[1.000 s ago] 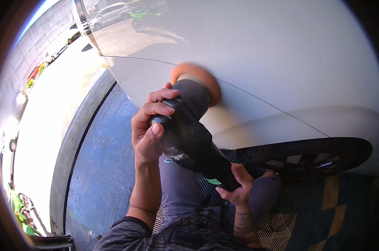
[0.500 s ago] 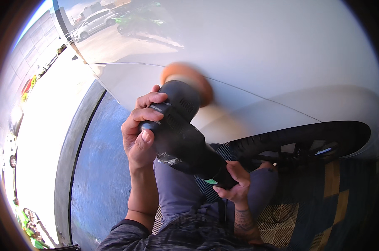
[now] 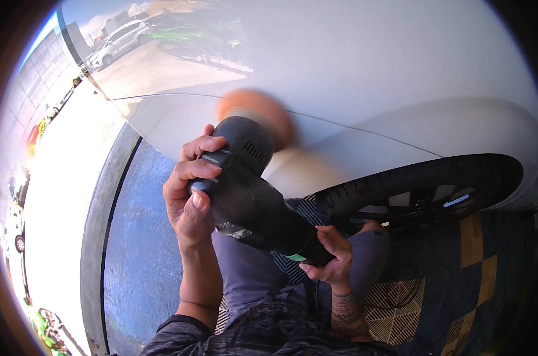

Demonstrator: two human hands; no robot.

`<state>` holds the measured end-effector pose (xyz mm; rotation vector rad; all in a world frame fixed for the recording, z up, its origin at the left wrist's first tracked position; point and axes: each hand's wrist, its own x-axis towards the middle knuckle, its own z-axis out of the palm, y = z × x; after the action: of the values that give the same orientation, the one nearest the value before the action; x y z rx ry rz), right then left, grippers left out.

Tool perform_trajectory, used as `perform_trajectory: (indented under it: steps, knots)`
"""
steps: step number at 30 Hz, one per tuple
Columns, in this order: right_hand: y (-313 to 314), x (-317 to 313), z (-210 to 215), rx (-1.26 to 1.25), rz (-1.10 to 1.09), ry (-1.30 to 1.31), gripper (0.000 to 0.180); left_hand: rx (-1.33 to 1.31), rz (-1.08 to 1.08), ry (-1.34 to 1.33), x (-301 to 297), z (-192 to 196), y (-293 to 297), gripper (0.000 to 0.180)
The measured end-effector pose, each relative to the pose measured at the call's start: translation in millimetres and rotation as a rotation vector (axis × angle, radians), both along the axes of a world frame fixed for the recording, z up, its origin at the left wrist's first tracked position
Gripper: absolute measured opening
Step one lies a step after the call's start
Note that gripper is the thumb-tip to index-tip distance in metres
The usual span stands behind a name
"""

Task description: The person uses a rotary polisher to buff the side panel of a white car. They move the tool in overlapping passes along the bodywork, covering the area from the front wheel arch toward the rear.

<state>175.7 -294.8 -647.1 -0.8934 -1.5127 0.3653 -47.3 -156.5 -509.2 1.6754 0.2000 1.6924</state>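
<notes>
A black car polisher (image 3: pixel 254 204) lies slantwise across my view, its blurred orange pad (image 3: pixel 258 107) against the glossy white car body panel (image 3: pixel 364 65). Around the polisher's head end is my left hand (image 3: pixel 191 184), fingers over the top and thumb along the near side. My right hand (image 3: pixel 333 255) grips the rear end of the handle, beside a small green label. The pad lies over a thin seam line that runs across the panel. My palms and some fingertips are hidden behind the tool.
A black car wheel (image 3: pixel 423 193) stands low at the right, under the panel's edge. Below are blue painted floor (image 3: pixel 141 255) and a patterned tile or mat surface (image 3: pixel 396 308). Sunlit pavement with parked vehicles shows at far left. A white car and green shapes reflect in the panel.
The polisher and both hands have shifted slightly left in the picture. The wheel and seam appear a little moved too, so the view itself has tilted. Both grips stay the same.
</notes>
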Motion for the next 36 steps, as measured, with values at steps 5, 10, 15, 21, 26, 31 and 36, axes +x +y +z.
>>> perform_trajectory:
  steps: [5,10,15,21,26,31,36]
  knots:
    - [-3,4,2,0.012,-0.013,-0.013,0.076,-0.008,0.015,-0.002,4,2,-8,0.040]
    - [-9,12,3,0.007,-0.016,-0.027,0.074,-0.015,0.022,-0.006,10,3,-15,0.040]
    - [-12,19,7,0.024,-0.010,-0.025,0.070,-0.016,0.036,0.001,16,5,-23,0.039]
    - [-16,28,5,0.031,0.006,-0.008,0.069,0.004,0.057,0.023,23,8,-31,0.038]
    - [-20,35,9,0.019,0.029,0.035,0.065,-0.002,0.078,0.004,31,9,-39,0.039]
    - [-22,44,12,0.022,0.053,0.059,0.064,-0.003,0.114,0.010,40,12,-48,0.040]
    - [-25,53,13,0.000,0.081,0.048,0.064,0.022,0.126,0.015,45,13,-54,0.039]
